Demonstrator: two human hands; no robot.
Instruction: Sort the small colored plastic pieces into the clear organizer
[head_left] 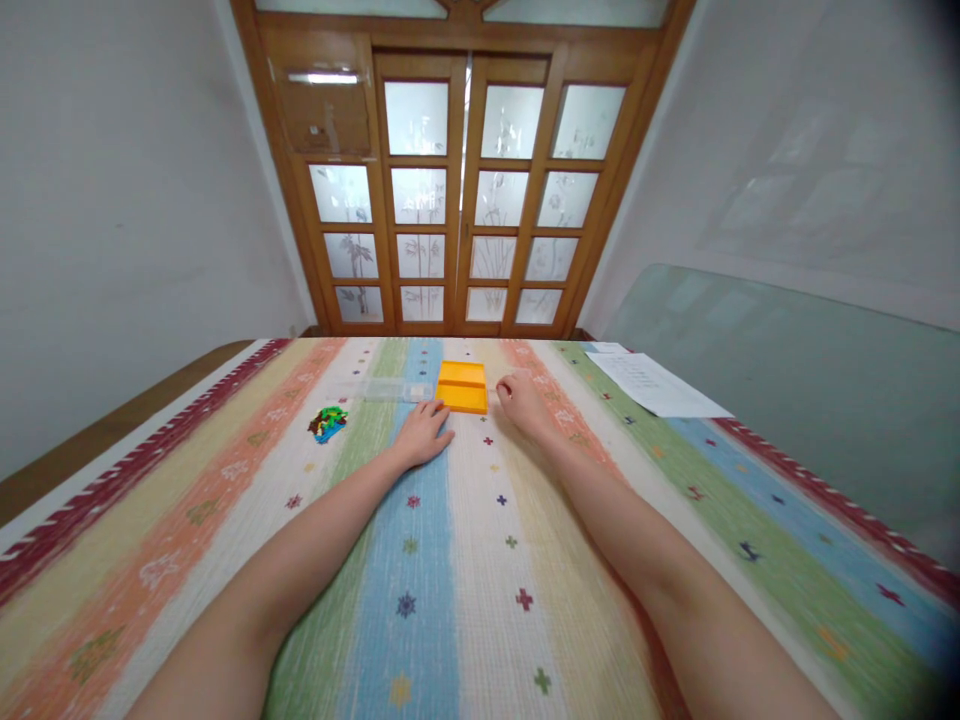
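Note:
A yellow plastic box [462,399] lies opened out flat on the striped tablecloth, showing two shallow halves. My left hand [424,434] rests palm down at its near left corner, fingers stretched out and thumb apart. Just right of the box, my right hand [523,402] has its fingers curled together in a pinch. Whatever may be between those fingertips is too small to make out. To the left of the box is a clear plastic case [386,390]. A small heap of green, blue, brown and yellow pieces [328,424] sits farther left.
Printed white paper sheets [654,385] lie at the table's right side. A pale green board or panel [787,370] stands beyond the right edge. The striped tablecloth [480,600] covers the table, and wood-framed glass doors [461,200] stand behind it.

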